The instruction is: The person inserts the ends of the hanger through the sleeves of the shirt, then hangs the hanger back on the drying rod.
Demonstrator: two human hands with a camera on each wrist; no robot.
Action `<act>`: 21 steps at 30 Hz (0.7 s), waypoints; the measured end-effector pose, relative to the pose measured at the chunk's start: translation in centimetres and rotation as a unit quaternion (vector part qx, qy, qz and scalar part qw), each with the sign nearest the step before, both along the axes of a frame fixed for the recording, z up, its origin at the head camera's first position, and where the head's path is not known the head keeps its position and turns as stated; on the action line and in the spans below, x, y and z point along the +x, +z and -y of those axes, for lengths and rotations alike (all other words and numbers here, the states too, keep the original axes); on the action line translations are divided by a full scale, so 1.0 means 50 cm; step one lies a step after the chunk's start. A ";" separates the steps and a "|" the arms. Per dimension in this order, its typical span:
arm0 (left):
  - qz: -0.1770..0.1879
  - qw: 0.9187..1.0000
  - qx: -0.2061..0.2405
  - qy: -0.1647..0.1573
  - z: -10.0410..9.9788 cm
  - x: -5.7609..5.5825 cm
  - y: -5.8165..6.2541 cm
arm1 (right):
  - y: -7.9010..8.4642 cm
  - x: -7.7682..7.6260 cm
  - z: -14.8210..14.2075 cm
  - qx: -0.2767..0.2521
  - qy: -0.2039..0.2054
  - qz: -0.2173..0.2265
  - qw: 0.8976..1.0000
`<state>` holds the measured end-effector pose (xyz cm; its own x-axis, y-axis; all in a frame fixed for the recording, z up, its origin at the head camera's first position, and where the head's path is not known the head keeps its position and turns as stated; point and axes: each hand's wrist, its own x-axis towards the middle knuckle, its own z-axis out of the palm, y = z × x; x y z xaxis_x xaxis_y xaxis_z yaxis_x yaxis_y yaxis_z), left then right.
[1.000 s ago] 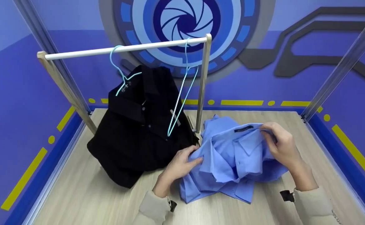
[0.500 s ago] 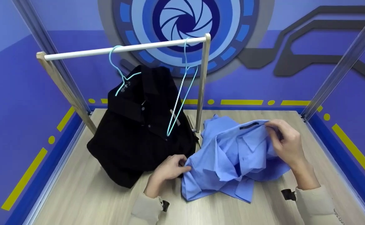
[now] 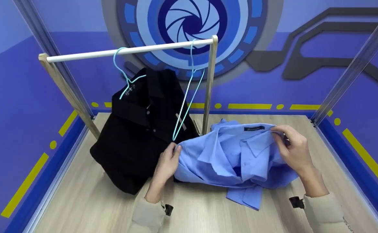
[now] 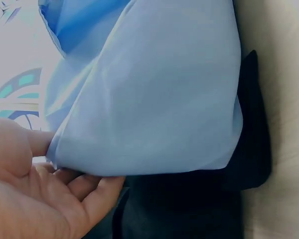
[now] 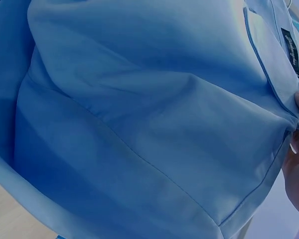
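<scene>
That light blue shirt [image 3: 224, 155] looks plain, just a black label [image 3: 254, 128]. The black shirt [image 3: 127, 139] looks unpatterned too. Hangers [image 3: 183, 106] are pale turquoise, rack bar [image 3: 130, 50] is white, legs [image 3: 209, 84] light wood. Wall [image 3: 257, 87] is blue-purple with yellow dashes [image 3: 250, 106], tabletop [image 3: 202, 210] pale streaky woodgrain, sleeves [image 3: 324, 210] beige.

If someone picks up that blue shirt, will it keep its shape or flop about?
The blue shirt will probably flop: it bunches in loose folds between the left hand and the right hand. It's likely light for its size, since the right hand holds its edge near the black label with just a pinch.
</scene>
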<state>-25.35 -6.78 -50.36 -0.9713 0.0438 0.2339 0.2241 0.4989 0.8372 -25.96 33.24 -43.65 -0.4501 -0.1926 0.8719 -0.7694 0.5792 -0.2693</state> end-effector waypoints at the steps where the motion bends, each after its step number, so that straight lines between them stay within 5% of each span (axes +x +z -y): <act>1: -0.003 1.000 0.003 0.007 0.001 -0.001 0.003 | -0.001 0.000 0.002 0.003 -0.002 0.000 1.000; 14: -0.064 0.996 0.034 0.060 0.024 -0.018 0.039 | -0.022 -0.006 0.013 0.029 0.008 0.008 1.000; 21: -0.061 0.995 0.031 0.070 0.033 -0.020 0.040 | -0.029 -0.005 0.019 0.043 0.019 0.009 0.999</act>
<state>-26.37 -8.41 -48.36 -0.9309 -0.1089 0.3488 0.2578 0.4805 0.8382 -26.22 32.27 -45.09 -0.4573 -0.2827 0.8432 -0.7861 0.5719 -0.2346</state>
